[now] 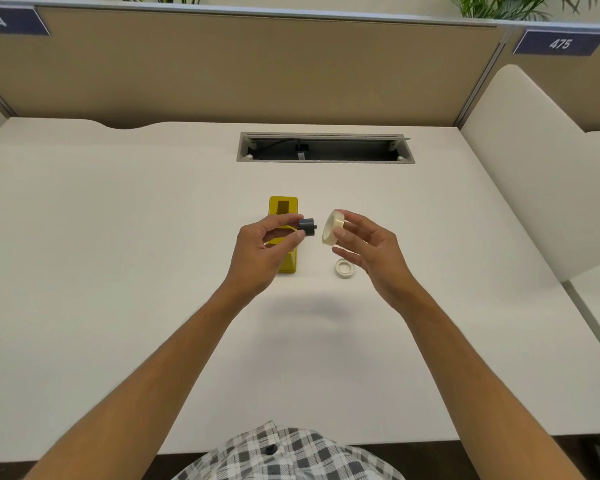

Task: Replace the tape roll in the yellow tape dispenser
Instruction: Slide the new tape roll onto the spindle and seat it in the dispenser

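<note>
The yellow tape dispenser (284, 211) lies on the white desk (118, 237), its near half hidden behind the left hand (260, 252). That hand pinches a dark grey spool hub (307, 227) between thumb and fingers, held above the desk. Just beside it, not touching, the right hand (368, 249) grips a whitish tape roll (333, 227) on edge. A smaller, empty-looking ring (345, 268) rests on the desk under the right hand. Beyond lies an open cable tray (325, 148).

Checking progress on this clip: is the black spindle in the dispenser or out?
Out. The left hand pinches the spindle in the air above the dispenser, apart from the tape roll in the right hand.
</note>
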The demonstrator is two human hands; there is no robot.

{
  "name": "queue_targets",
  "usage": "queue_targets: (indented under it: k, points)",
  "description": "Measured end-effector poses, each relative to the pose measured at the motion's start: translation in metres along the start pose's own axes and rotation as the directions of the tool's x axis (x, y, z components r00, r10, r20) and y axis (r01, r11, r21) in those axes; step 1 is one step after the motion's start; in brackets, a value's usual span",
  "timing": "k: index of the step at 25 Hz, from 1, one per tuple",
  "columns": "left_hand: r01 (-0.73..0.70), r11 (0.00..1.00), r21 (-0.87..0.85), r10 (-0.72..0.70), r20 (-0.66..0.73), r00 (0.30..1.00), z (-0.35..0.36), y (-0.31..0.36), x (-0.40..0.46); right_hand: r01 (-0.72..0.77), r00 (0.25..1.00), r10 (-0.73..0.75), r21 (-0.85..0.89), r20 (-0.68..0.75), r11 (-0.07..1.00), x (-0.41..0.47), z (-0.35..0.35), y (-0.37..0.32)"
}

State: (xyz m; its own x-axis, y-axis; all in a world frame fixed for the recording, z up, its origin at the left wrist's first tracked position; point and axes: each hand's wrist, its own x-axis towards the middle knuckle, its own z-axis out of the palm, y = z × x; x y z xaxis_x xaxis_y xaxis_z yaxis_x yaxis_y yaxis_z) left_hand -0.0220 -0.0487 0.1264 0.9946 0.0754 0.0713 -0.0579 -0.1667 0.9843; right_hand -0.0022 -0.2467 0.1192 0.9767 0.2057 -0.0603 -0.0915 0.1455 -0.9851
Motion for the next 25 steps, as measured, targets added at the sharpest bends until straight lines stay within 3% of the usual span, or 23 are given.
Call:
queue_targets:
  k: [7,25]
  points:
    - [-0.037,0.998,0.040,0.035,0.050,0.998,0.002,0.006,-0.004,0.075,0.995,-0.064,-0.154,0.076,0.985,-0.003,0.009,-0.007]
    - [-0.087,0.992,0.096,0.079,0.077,0.994,-0.001,0.005,-0.001,0.197,0.979,-0.172,-0.274,0.114,0.941,-0.001,0.010,-0.013]
